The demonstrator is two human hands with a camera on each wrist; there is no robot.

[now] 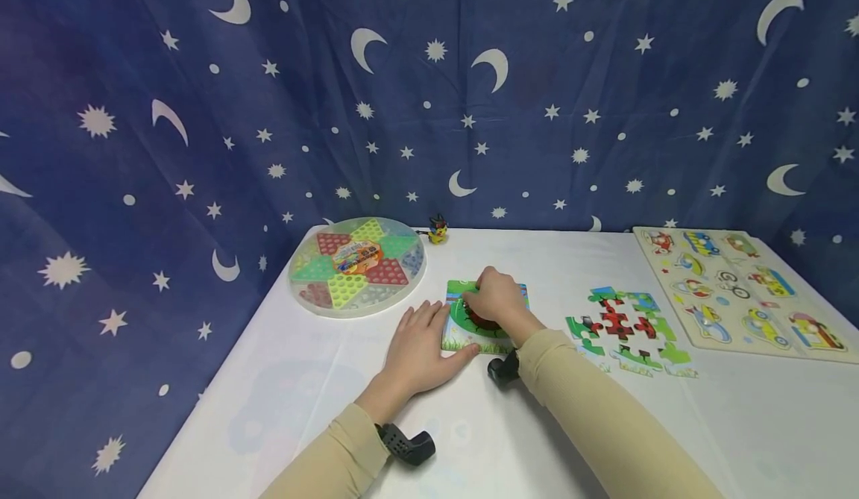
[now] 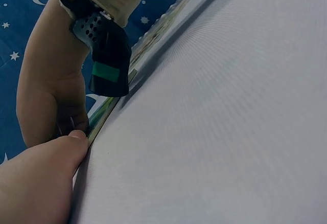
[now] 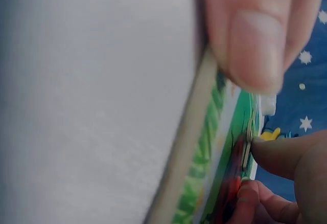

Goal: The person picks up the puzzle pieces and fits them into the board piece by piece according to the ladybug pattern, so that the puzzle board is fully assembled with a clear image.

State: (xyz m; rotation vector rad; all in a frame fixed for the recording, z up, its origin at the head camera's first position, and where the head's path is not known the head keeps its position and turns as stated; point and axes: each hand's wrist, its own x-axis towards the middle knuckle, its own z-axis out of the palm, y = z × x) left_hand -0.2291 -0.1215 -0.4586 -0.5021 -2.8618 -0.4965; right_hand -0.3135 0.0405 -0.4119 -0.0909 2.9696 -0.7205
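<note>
A small green puzzle board (image 1: 463, 335) with a dark red ladybug picture lies on the white table. My left hand (image 1: 419, 346) rests at the board's left side, fingers extended, with the thumb touching its near edge. In the right wrist view, the left thumb (image 3: 255, 50) shows large at the board's rim. My right hand (image 1: 496, 297) is over the middle of the board and pinches a thin puzzle piece (image 3: 248, 144) between thumb and fingertips. The piece stands tilted against the picture, and the hand hides most of it in the head view.
Loose ladybug puzzle pieces (image 1: 617, 325) lie joined or close together right of the board. Farther right is a wooden vehicle puzzle board (image 1: 731, 312). A round Chinese checkers board (image 1: 345, 290) lies at back left, beside a small yellow and black figure (image 1: 438, 230). A blue star curtain (image 1: 429, 156) hangs behind.
</note>
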